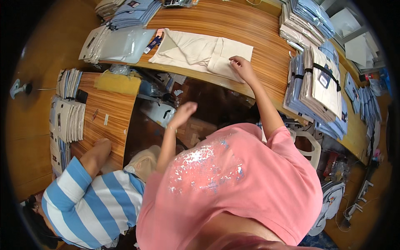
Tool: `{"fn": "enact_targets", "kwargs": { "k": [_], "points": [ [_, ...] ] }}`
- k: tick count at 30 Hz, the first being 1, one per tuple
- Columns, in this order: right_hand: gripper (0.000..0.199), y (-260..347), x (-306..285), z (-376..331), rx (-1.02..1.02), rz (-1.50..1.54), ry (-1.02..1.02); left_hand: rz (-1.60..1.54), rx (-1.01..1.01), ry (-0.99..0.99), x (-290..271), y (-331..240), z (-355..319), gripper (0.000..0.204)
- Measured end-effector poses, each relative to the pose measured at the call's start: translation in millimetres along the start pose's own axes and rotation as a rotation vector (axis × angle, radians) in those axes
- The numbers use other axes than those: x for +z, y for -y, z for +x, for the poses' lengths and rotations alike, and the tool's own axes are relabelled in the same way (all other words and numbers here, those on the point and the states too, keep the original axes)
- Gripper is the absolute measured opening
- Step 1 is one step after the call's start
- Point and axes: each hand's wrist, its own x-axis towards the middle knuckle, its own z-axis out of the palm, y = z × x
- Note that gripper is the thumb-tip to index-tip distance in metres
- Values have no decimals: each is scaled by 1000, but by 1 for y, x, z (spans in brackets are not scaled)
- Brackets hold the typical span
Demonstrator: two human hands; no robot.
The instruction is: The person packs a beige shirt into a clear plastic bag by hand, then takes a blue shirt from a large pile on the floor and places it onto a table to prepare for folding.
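Note:
A cream garment (189, 49), partly folded into a long strip, lies on the striped wooden table. Its left part is loose and wrinkled, while the right end lies flatter, with a folded band across it. My right hand (242, 68) is over that right end, its bent fingers apart and touching or just above the cloth. In the air in front of the table's near edge, away from the garment, is my left hand (185, 113). Its fingers look curled and are smeared by motion; nothing shows in it. A dark tag (153, 43) lies at the garment's left end.
Clear plastic bags (127, 45) are piled left of the garment. Tied garment stacks (321, 85) stand at the table's right side, with more shirts (302, 23) behind. A co-worker in a striped shirt (98, 204) sits at the lower left by a side table (114, 106).

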Motion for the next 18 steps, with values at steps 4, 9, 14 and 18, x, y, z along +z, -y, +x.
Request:
{"fn": "enact_targets", "kwargs": {
  "k": [4, 9, 14, 18],
  "points": [
    [20, -32, -18, 31, 135, 66, -14, -132, 125, -47, -40, -92, 106, 32],
    [20, -35, -22, 99, 27, -162, -44, 51, -111, 123, -57, -100, 188, 38],
    [19, -67, -18, 136, -51, -445, -36, 647, 114, 58, -45, -130, 183, 38],
    [20, -98, -23, 140, 158, -301, 223, 540, 205, 112, -36, -153, 179, 28]
  ]
}}
